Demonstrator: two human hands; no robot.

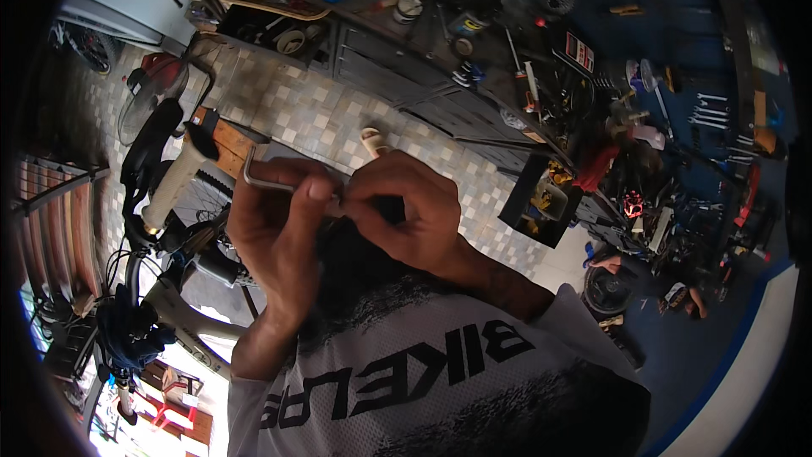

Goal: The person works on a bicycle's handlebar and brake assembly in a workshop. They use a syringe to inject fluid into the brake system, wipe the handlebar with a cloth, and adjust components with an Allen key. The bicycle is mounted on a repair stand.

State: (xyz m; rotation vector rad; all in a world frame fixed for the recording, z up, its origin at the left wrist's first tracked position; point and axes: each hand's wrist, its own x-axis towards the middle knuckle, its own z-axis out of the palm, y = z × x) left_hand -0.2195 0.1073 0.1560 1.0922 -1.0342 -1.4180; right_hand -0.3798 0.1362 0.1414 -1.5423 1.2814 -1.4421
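Observation:
My left hand [279, 233] is closed around a silver L-shaped hex key [250, 171], its bent short end sticking out past the fingers on the left. The thumb presses along the long arm. Right beside it, my right hand [410, 211] is closed in a pinch at the other end of the key, fingertips almost touching the left ones. A small dark piece seems to sit between the fingertips, too hidden to name. Both hands are raised in front of my chest. Left of them stands a bicycle [182, 317] with a beige handlebar grip [173, 182].
A long workbench [372, 63] cluttered with tools and cups runs across the far side. A drawer [541, 203] juts out at the right. Wrenches [710, 110] hang on the blue wall. Another person [660, 283] is at the right by a wheel [607, 289]. A fan [152, 97] stands far left.

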